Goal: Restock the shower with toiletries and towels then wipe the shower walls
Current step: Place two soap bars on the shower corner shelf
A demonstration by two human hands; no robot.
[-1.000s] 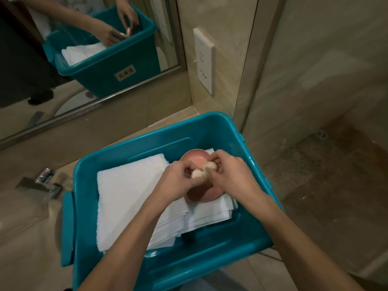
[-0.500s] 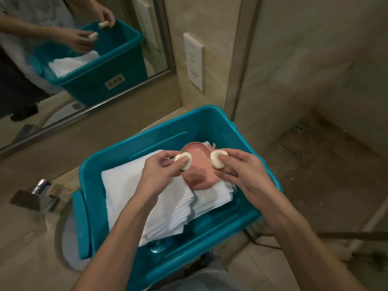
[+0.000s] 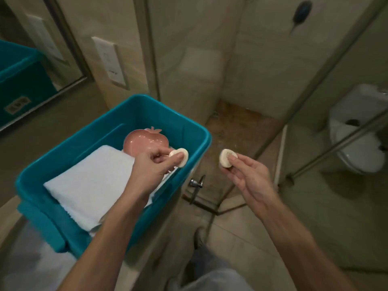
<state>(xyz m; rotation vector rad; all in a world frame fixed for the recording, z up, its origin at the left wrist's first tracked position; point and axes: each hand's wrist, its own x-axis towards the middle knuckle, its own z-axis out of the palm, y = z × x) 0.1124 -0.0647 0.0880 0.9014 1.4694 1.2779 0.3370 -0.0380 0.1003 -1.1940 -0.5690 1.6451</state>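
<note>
Both forearms reach forward. The left hand (image 3: 151,171) pinches a round soap (image 3: 180,157) with thumb and fingers; the right hand (image 3: 249,181), palm seemingly upward, pinches a second soap (image 3: 225,159).

The beige counter (image 3: 8,208) lies to the left of both hands. A teal plastic bin (image 3: 159,120) stands directly on it, beneath the left hand (image 3: 151,169), its right end at the counter's edge. The right hand (image 3: 249,181) is past that edge, above the tiled floor (image 3: 241,227), where a white toilet (image 3: 357,152) stands farther right.
</note>
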